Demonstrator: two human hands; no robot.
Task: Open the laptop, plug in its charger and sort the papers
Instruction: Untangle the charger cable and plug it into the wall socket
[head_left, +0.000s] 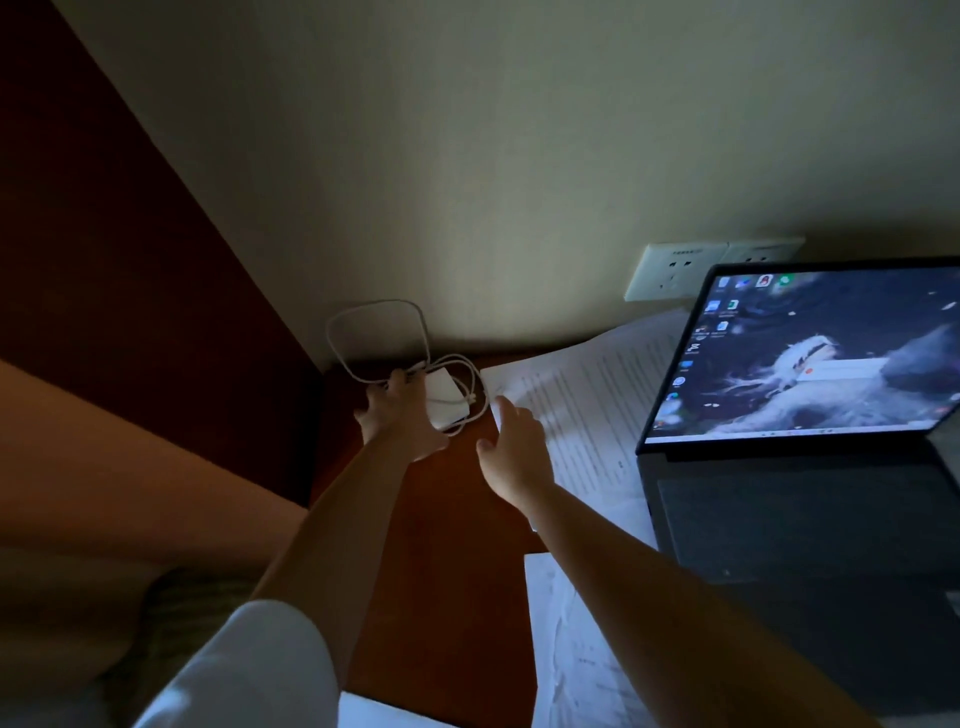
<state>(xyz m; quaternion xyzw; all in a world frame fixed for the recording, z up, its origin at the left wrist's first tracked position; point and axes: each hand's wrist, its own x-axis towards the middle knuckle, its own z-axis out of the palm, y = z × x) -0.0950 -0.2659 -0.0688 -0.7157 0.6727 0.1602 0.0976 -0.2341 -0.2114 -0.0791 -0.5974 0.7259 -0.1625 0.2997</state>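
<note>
Through the head camera, you are reaching your left hand (397, 415) out over the far corner of the reddish-brown table (447, 545), and its fingers are curling over the white charger (444, 397), gripping the brick by its left side together with a strand of the cable. The white cable (374, 332) is looping loosely up behind that hand, one big loop leaning against the wall and smaller turns lying around the brick on the side away from your palm. Your right hand (514, 452) is hovering just to the right of the charger, fingers relaxed and spread a little, holding nothing; its fingertips are pointing toward the near corner of the papers (587, 410), though you cannot tell from here whether they are touching the sheet. Those printed sheets are lying right of that hand, spreading under the laptop (810, 467), and more sheets are lying nearer you beneath your right forearm. The laptop is sitting open further right of both hands, its screen lit and showing a desktop with icons. Beyond it, on the wall, a white wall socket (675, 273) is showing above the screen's top left corner, well apart from your grip on the charger. A white sleeve (249, 670) is covering your left upper arm.
</note>
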